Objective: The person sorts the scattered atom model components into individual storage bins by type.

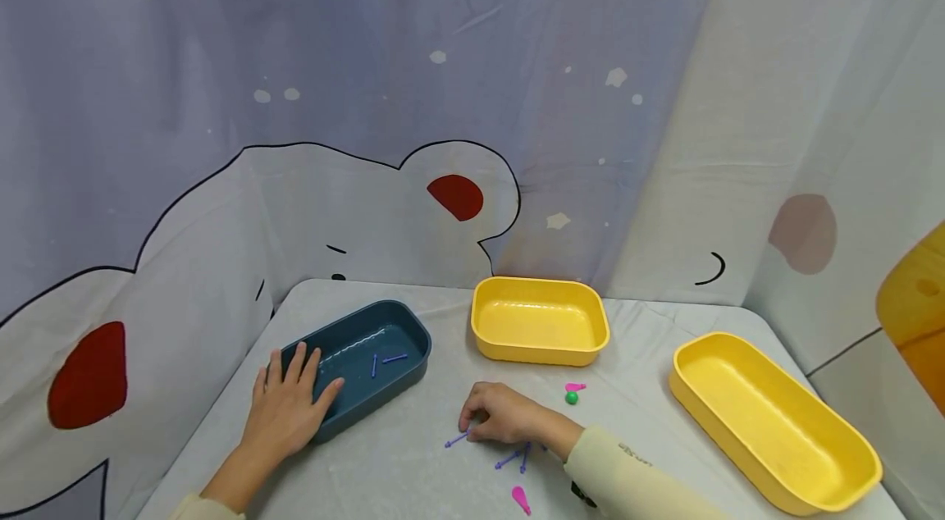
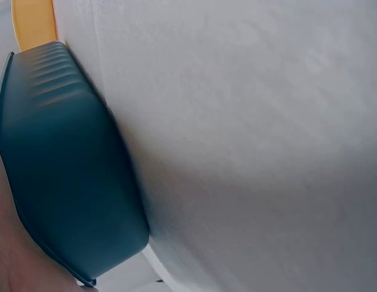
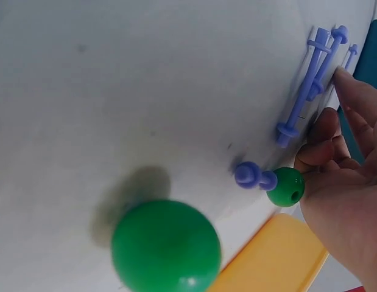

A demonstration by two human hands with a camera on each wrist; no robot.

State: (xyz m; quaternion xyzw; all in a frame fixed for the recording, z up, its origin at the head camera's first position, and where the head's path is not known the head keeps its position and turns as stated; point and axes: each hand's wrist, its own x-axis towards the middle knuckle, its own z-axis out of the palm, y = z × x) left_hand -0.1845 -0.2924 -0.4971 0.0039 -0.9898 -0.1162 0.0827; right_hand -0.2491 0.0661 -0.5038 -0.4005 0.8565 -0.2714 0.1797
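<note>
In the head view my left hand (image 1: 289, 405) lies with spread fingers over the near-left rim of a dark teal tray (image 1: 347, 419). Two small purple sticks (image 1: 394, 358) are inside that tray. My right hand (image 1: 505, 413) is low over the white cloth, thumb and fingertips pinching the end of a purple stick (image 1: 456, 440); the fingers partly hide the contact. Beside it lie more purple sticks (image 1: 507, 460), which have collars near their ends in the right wrist view. Also there, a green bead with a hole (image 3: 287, 187) shows near the palm and a larger-looking green ball (image 3: 167, 246) nearer the camera.
A yellow tray (image 1: 539, 354) stands at the back middle, and another yellow tray (image 1: 775, 430) at the right. Pink pieces (image 1: 520, 499) lie on the cloth, one near a green ball (image 1: 572, 398). A printed curtain (image 1: 369, 208) hangs behind the table.
</note>
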